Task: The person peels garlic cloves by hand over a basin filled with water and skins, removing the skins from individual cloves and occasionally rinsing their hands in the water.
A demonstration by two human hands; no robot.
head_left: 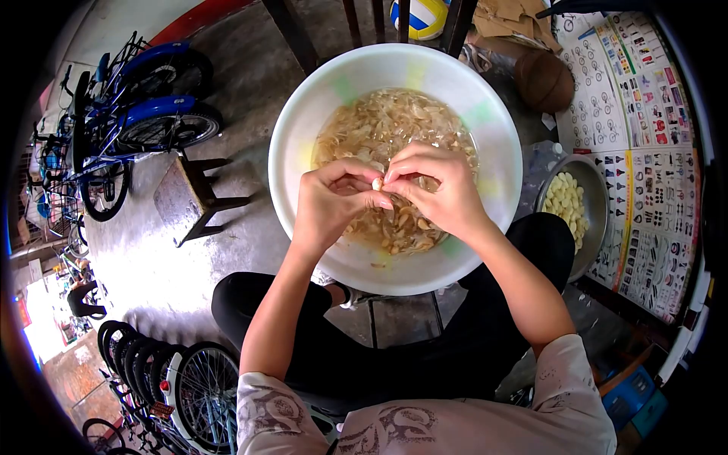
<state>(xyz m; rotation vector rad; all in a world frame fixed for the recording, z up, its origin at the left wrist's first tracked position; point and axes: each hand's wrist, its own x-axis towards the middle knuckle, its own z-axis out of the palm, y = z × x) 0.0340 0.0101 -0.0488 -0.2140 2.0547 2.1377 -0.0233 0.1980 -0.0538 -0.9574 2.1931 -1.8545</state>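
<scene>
Over a large white basin [296,129], both hands meet at a small garlic clove [377,183]. My left hand [334,193] pinches the clove between thumb and forefinger. From the other side, the fingertips of my right hand [436,182] are closed at the clove's edge; whether they grip a bit of its skin is too small to tell. Below the hands, water in the basin holds many garlic cloves and loose papery skins [394,114]. To the right, a metal bowl [599,197] contains peeled pale cloves [566,203].
A small wooden stool [193,197] and parked bicycles [163,114] stand to the left, with more wheels [205,394] at lower left. Behind the basin are a volleyball [419,18], a brown basketball [544,81] and cardboard [516,19]. A printed poster [644,159] lines the right side.
</scene>
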